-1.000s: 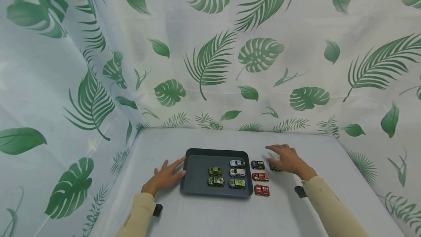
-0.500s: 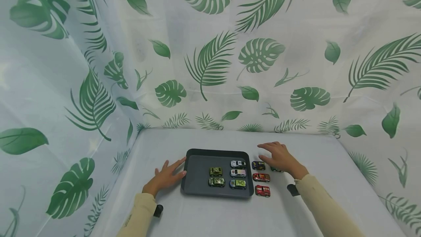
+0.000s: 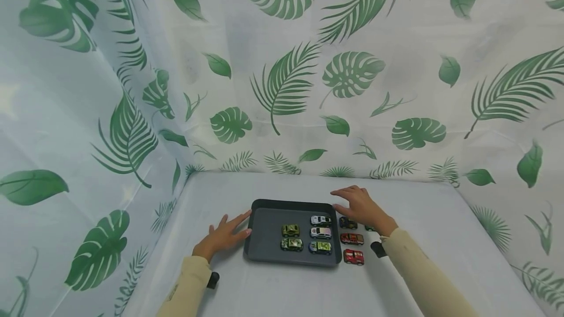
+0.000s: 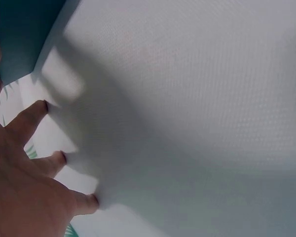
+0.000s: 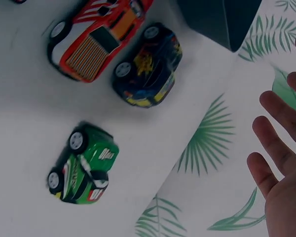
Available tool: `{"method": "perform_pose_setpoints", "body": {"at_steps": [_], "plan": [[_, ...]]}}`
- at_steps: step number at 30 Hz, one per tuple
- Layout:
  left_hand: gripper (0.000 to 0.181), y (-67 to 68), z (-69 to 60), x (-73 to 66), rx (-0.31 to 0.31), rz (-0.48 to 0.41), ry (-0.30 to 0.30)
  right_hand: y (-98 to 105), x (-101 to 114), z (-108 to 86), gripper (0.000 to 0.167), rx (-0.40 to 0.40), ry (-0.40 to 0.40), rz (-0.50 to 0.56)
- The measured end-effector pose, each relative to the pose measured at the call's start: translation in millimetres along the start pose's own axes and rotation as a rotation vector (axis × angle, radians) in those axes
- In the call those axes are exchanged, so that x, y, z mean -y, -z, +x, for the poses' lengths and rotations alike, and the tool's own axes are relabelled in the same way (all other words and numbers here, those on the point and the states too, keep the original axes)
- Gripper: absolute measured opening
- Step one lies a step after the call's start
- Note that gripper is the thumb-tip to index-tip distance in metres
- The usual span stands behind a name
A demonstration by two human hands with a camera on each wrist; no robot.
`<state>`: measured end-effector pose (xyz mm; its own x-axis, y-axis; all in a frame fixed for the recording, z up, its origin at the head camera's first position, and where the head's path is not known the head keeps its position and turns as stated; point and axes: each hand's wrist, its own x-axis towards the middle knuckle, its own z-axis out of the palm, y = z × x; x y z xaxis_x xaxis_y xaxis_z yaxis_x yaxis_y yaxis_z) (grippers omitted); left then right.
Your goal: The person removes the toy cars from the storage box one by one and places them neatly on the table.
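Observation:
A dark grey tray point(image 3: 269, 253) lies on the white table with several toy cars in it, among them a white car point(image 3: 320, 220) and an olive-green car point(image 3: 290, 230). My left hand point(image 3: 222, 236) has its fingers spread at the tray's left rim, fingertips touching it or very near. My right hand point(image 3: 363, 209) hovers by the tray's back right corner, fingers extended and holding nothing. Below and beside it, outside the tray, stand a dark blue car point(image 5: 148, 69), an orange-red car point(image 3: 352, 238), a red car point(image 3: 354, 257) and a green car point(image 5: 86, 165), partly hidden in the head view.
A white curtain point(image 3: 291, 160) with green leaf prints hangs behind the table and along its left side. White tabletop point(image 3: 282, 292) extends in front of the tray. A small black device point(image 3: 379, 248) sits at my right wrist, another black device point(image 3: 213, 280) at my left.
My right hand has moved left, from over the green car to the tray's back right corner, uncovering some of that car's edge. The left hand and the cars stay put.

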<state>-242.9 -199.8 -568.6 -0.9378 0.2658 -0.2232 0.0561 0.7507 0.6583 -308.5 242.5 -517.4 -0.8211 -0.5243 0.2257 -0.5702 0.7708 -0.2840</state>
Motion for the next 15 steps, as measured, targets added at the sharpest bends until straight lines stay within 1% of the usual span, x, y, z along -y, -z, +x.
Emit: {"method": "perform_pose_setpoints", "body": {"at_steps": [4, 8, 15], "plan": [[0.065, 1.6, -0.9, -2.7, 0.006, 0.013, 0.003, -2.0, 3.8, 5.9, 0.036, 0.014, 0.017, -0.007], [0.065, 1.3, -0.8, -2.4, 0.007, 0.016, 0.007, -2.8, 8.5, 12.1, 0.036, 0.021, 0.040, -0.009], [0.066, 1.7, -0.5, -3.5, 0.009, 0.028, 0.021, -5.4, 16.9, 22.7, 0.036, 0.051, 0.030, 0.016]]}}
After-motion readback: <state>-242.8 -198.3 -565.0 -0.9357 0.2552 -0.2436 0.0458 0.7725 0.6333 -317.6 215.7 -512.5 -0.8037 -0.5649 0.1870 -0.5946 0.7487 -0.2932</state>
